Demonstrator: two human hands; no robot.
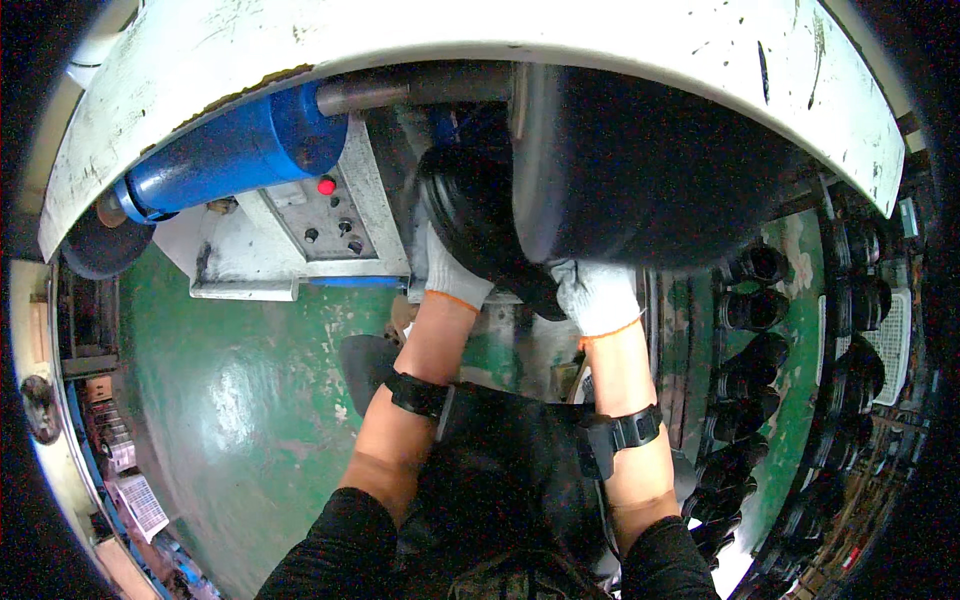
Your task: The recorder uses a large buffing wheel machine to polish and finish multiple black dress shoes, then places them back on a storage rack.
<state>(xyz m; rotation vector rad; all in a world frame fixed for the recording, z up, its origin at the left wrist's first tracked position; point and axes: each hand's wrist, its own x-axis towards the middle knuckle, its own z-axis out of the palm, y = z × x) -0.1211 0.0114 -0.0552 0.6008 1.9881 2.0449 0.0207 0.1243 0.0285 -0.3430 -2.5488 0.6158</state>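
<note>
A black shoe (465, 215) is held up against the near side of a large dark buffing wheel (640, 170), whose surface looks blurred. My left hand (452, 268), in a white glove with an orange cuff edge, grips the shoe from its left side; the fingers are mostly hidden behind it. With the matching glove on, my right hand (597, 295) is closed on the shoe's lower right end, just under the wheel. The shoe lies tilted, one end up and left, the other down and right.
Overhead curves a white machine hood (480, 25). A blue cylindrical housing (225, 145) with a metal shaft (410, 90) extends left of the wheel. Below it sits a control panel (325, 215) with a red button. Racks of black shoes (755, 310) line the right over a green floor (230, 390).
</note>
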